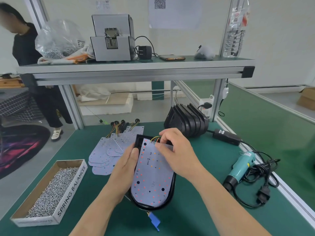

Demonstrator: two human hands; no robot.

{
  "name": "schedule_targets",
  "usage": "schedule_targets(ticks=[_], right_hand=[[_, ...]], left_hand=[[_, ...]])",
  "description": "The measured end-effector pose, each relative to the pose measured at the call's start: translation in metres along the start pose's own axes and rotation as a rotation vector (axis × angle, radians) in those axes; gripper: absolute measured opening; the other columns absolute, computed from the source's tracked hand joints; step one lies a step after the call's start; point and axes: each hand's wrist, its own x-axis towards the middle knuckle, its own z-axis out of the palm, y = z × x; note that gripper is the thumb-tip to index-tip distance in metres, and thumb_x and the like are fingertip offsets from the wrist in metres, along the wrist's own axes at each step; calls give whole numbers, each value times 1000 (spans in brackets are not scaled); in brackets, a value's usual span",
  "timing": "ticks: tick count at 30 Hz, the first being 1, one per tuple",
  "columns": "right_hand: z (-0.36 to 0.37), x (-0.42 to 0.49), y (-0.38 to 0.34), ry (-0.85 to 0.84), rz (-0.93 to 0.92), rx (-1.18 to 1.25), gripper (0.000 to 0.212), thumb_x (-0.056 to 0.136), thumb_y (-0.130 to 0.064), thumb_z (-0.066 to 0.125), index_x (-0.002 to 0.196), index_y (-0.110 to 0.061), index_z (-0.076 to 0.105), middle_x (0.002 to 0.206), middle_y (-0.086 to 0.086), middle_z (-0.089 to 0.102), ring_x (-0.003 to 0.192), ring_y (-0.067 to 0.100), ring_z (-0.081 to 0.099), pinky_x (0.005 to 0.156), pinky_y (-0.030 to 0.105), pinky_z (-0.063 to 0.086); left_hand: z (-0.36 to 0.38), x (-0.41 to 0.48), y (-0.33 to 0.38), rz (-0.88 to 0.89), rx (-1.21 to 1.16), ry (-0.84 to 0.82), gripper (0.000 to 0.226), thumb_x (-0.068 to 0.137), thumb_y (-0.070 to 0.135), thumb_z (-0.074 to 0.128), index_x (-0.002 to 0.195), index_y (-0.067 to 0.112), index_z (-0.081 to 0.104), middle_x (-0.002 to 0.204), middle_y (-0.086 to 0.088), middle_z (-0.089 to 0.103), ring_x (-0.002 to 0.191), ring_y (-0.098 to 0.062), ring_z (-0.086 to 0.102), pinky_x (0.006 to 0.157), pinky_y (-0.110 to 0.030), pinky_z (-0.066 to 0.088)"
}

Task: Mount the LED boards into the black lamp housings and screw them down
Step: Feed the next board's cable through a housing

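Observation:
A white LED board [151, 174] with red and orange dots lies in a black lamp housing [172, 193] at the middle of the green table. My left hand [125, 169] grips the housing's left edge, thumb on the board. My right hand [175, 150] pinches the coloured wires [156, 139] at the board's far end. A blue connector [154, 219] sticks out below the housing's near end. Several loose LED boards [105, 150] with wires lie to the left. A stack of empty black housings [187, 120] stands behind.
A cardboard box of screws [49, 191] sits at the front left. A teal electric screwdriver [242, 167] with its cable and a black power adapter [227, 137] lie at the right. A screw feeder machine [112, 38] is on the shelf. A person [27, 53] stands at the far left.

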Motion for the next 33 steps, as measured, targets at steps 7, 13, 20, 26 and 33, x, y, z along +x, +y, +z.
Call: schedule_targets(ticks=[7, 13, 20, 26, 33], right_hand=[[0, -4, 0, 48, -186, -142, 20, 89, -21, 72, 84, -12, 55, 131, 1, 47, 130, 15, 45, 102, 27, 38], [-19, -3, 21, 126, 251, 577, 44, 87, 15, 41, 113, -14, 62, 108, -1, 67, 76, 20, 53, 65, 28, 44], [-2, -19, 24, -301, 192, 345, 39, 85, 9, 56, 85, -27, 70, 79, -18, 71, 72, -6, 59, 70, 17, 48], [2, -30, 23, -412, 144, 105, 24, 83, -20, 56, 80, -40, 70, 76, -24, 67, 69, -9, 51, 66, 21, 53], [-26, -24, 18, -36, 170, 229, 28, 90, -12, 64, 104, -36, 70, 109, -5, 64, 91, 2, 59, 83, 25, 46]], left_hand=[[13, -4, 1, -63, -77, 70, 16, 96, 31, 64, 111, 37, 67, 106, 8, 74, 102, -18, 71, 83, -36, 56], [-1, 0, 9, -193, -352, 7, 39, 73, 36, 76, 111, 26, 69, 110, -4, 76, 100, -28, 73, 86, -47, 59], [-2, -4, 7, -260, -592, -96, 41, 78, 21, 74, 118, 15, 67, 117, -16, 72, 96, -31, 72, 73, -41, 61], [5, -3, 10, -249, -542, -178, 41, 70, 16, 83, 109, 21, 71, 114, -17, 73, 91, -34, 73, 69, -41, 59], [-5, 3, 16, -181, -396, 2, 50, 65, 11, 88, 110, 16, 65, 103, -14, 75, 86, -34, 75, 64, -40, 59]])
